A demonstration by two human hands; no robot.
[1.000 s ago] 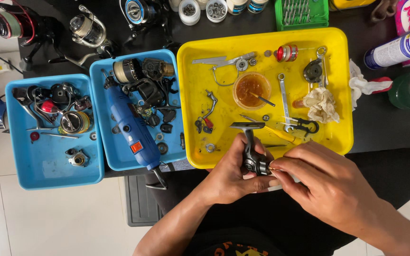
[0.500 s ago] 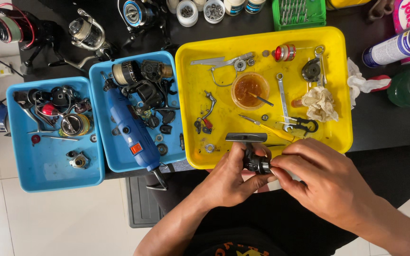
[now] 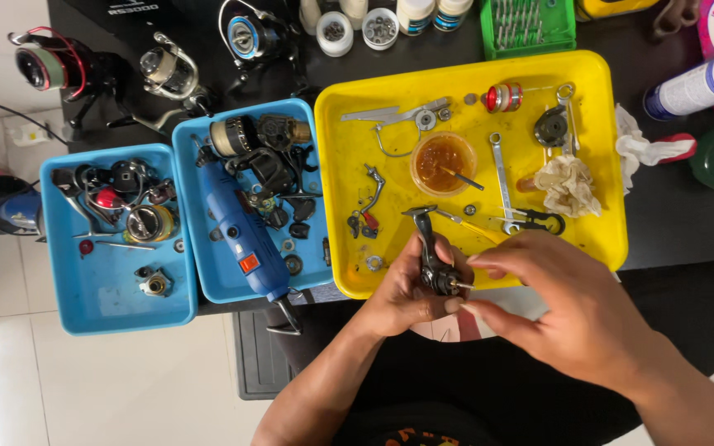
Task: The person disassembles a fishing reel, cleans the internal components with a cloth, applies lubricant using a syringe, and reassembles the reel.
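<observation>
Hands (image 3: 489, 297) lower with reel body (image 3: 433, 263)

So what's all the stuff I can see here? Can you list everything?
yellow tray: one, yellow, on the black table, centre
blue trays: two, blue, left of the yellow tray
blue power tool: one, blue, in the nearer blue tray
small bowl: one, orange liquid inside, in the yellow tray
wrench: one, silver, in the yellow tray
rag: one, cream, in the yellow tray
fishing reels: several, dark, top left
green bit rack: one, green, top
reel body: one, black, held
left hand: holds the reel body
right hand: fingers at the reel body
</observation>
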